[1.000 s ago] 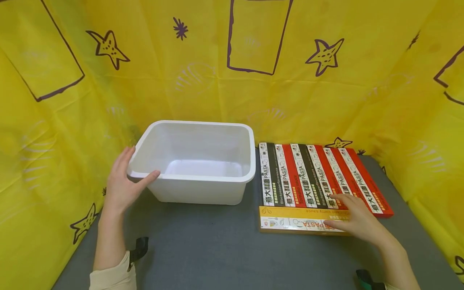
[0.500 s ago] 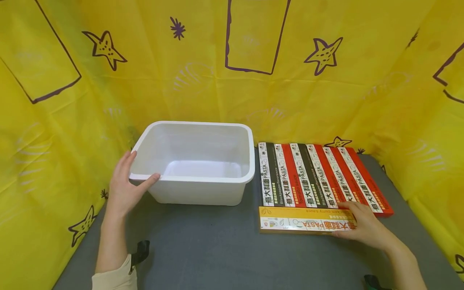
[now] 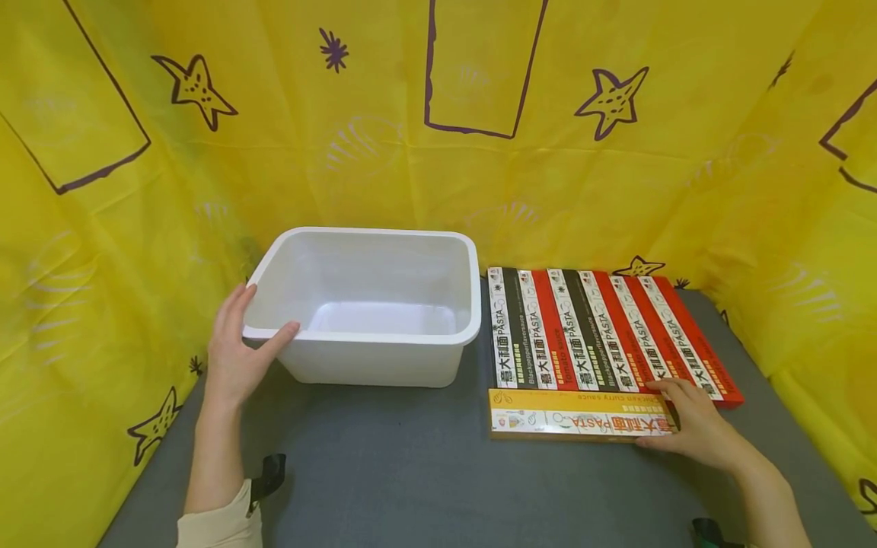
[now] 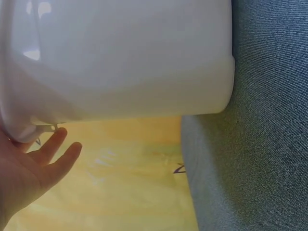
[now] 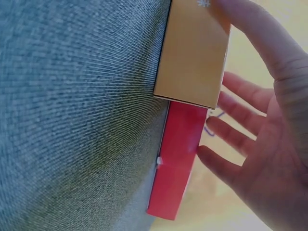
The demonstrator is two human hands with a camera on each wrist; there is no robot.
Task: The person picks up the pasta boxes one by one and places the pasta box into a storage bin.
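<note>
White bin (image 3: 370, 304) on the grey table (image 3: 411, 472). Left hand (image 3: 236, 350) rests against the bin's left front corner, thumb on the rim, fingers straight, nothing clasped. Just right of the bin, a row of red and black pasta boxes (image 3: 603, 331); a yellow box (image 3: 578, 415) lies crosswise along the row's near ends. Right hand (image 3: 692, 426) touches the yellow box's right end, fingers relaxed, not clasping.

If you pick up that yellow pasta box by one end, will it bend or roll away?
Probably neither. The yellow pasta box looks like stiff flat-sided cardboard, so it shouldn't roll. Being long and thin, it may droop or tip if the right hand lifts one end only.
</note>
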